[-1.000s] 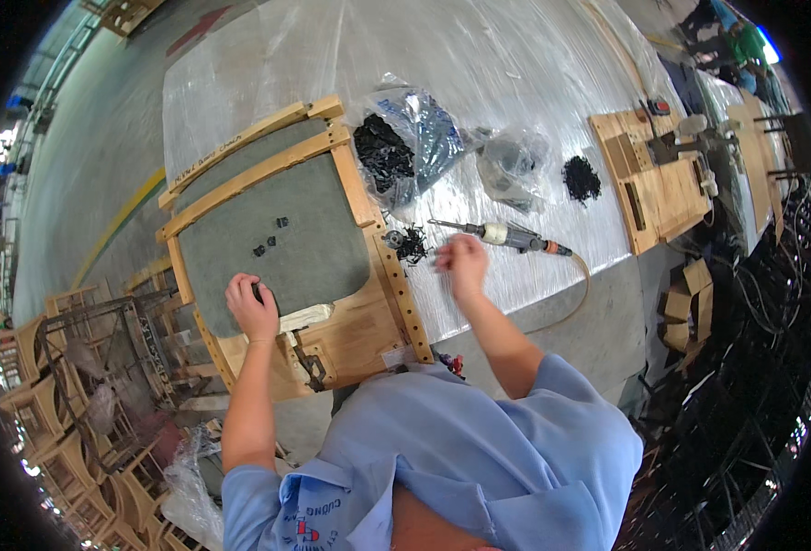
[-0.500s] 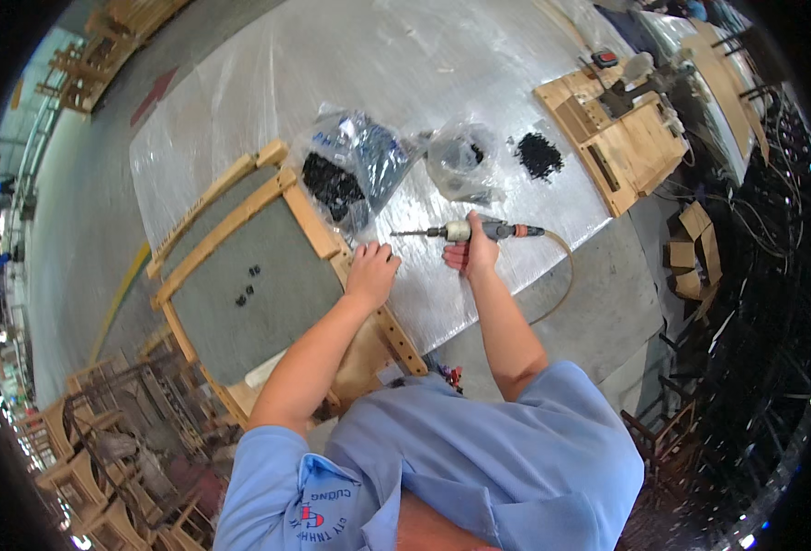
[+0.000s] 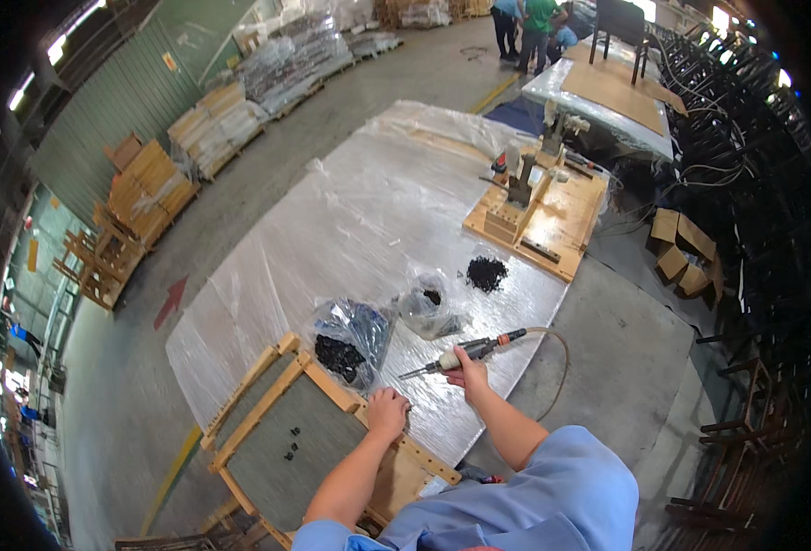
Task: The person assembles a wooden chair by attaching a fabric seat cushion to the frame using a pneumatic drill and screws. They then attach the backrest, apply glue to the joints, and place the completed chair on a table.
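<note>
My right hand (image 3: 465,372) is closed round an air-powered drill (image 3: 489,347), its long bit aimed left, over the silvery wrap on the table. My left hand (image 3: 388,412) is curled over the near right rail of a wooden chair frame (image 3: 330,387); some fingertips are hidden. Small black pieces (image 3: 292,444) lie in the grey area inside the frame. Just beyond my left hand sits a clear plastic bag (image 3: 355,321) of black parts. Another plastic bag (image 3: 429,310) and a loose pile of black screws or similar small parts (image 3: 486,274) lie farther right.
The plastic-wrapped table (image 3: 268,266) stretches away ahead. A wooden jig (image 3: 561,216) with metal clamps stands at its far right. The drill's hose (image 3: 568,367) loops off the table edge. An open cardboard box (image 3: 685,253) sits right; people (image 3: 538,28) stand far off.
My view has tilted up, bringing in more of the far hall. The drill's bit now points more down-left. My left hand remains on the frame's rail.
</note>
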